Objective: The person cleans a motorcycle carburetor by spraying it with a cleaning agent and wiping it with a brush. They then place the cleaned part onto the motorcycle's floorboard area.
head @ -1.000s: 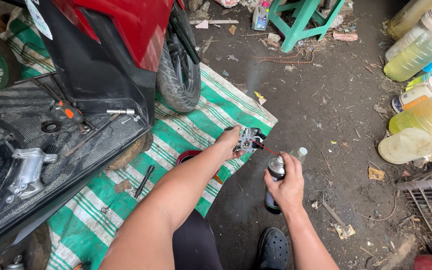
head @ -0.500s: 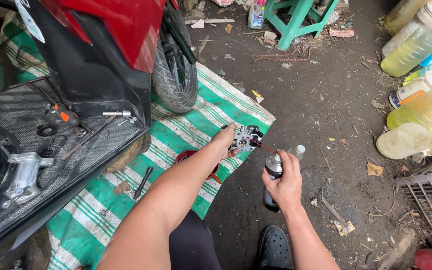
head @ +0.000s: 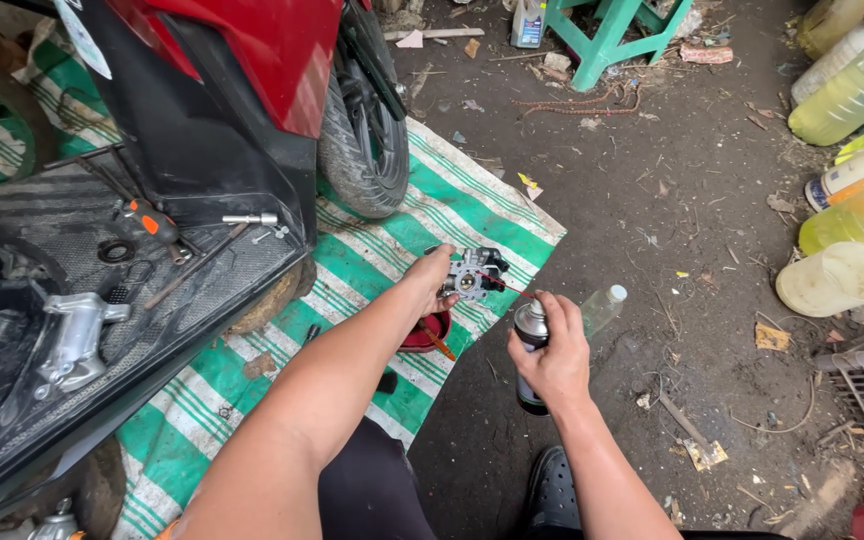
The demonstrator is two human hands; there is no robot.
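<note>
**Two Hands Working a Carburetor and Spray Can**

Two hands are operating above a green-and-white striped mat [head: 252, 420] that is lying on the dirt floor [head: 672, 250]. At far left, a black scooter footboard [head: 72, 260] is carrying a silver metal part [head: 77, 335], an orange-handled tool [head: 152, 222] and a metal socket piece [head: 250, 218]. Beside it, the scooter's tyre [head: 362, 150] is resting on the mat under red bodywork [head: 252, 50].

Toward the centre, the left hand [head: 430, 285] is closing its fingers around a small metal carburetor [head: 472, 275], holding it raised over the mat's right edge. A red bowl [head: 427, 335] is sitting on the mat just below this hand.

Just right of it, the right hand [head: 552, 355] is wrapping around a dark spray can [head: 530, 345], held upright, with its thin red straw [head: 507, 288] pointing at the carburetor. A clear plastic bottle [head: 602, 308] is lying near this hand.

At far right, yellow liquid bottles [head: 852, 90] and a pale tub [head: 832, 280] are standing on the floor.
</note>
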